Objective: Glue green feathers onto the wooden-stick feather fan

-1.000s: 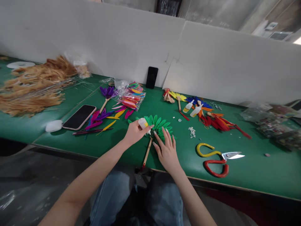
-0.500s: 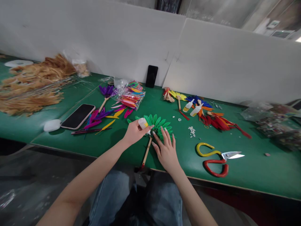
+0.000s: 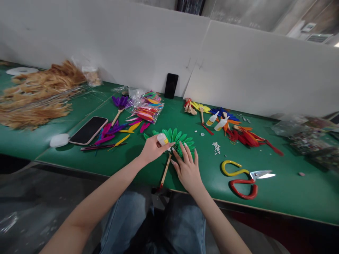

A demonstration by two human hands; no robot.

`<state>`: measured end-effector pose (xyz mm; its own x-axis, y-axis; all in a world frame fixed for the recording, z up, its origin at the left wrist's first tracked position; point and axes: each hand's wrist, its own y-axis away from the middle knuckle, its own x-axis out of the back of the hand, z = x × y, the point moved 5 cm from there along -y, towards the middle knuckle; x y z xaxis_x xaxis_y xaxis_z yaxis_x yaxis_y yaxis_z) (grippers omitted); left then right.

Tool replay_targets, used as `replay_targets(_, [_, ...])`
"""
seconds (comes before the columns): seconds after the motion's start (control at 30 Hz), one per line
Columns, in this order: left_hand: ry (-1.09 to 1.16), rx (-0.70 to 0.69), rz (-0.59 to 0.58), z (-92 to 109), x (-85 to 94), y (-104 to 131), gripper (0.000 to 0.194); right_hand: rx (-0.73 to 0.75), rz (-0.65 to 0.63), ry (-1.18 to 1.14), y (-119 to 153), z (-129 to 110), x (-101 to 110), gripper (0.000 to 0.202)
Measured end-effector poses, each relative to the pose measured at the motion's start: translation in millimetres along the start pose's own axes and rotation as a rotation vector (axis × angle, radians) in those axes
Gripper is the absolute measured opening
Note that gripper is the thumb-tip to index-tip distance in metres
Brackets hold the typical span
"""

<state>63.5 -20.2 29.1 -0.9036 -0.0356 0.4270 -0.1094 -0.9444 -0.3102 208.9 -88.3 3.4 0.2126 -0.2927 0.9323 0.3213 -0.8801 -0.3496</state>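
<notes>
My left hand (image 3: 152, 151) is closed around a small white glue bottle (image 3: 162, 139) with a yellow label. The bottle is tilted, its nozzle pointing down at the base of a green feather fan (image 3: 178, 135). The fan lies on the table with its wooden handle (image 3: 165, 170) towards me and a bit of red at the handle's lower end. On the fan's right side rests my right hand (image 3: 187, 167), fingers spread over the lower feathers. Both hands partly cover the fan's centre.
Scissors (image 3: 239, 178) with yellow and red handles lie open at right, near white beads (image 3: 216, 148). Two more glue bottles (image 3: 212, 119) sit behind by a yellow fan (image 3: 201, 107). Left are loose feathers (image 3: 107, 134), a phone (image 3: 88, 131) and tan fibres (image 3: 39, 93). Another phone (image 3: 171, 85) leans against the board.
The glue bottle in my left hand has shifted very slightly to the right and leans a little more. My right hand stays almost still on the feathers.
</notes>
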Motion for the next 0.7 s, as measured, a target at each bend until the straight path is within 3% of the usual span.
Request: replay_targets(0.7, [0.091, -0.088, -0.099, 5.8, -7.2, 1.4, 0.031, -0.005, 0.001, -0.003, 0.5, 0.0, -1.5, 0.041])
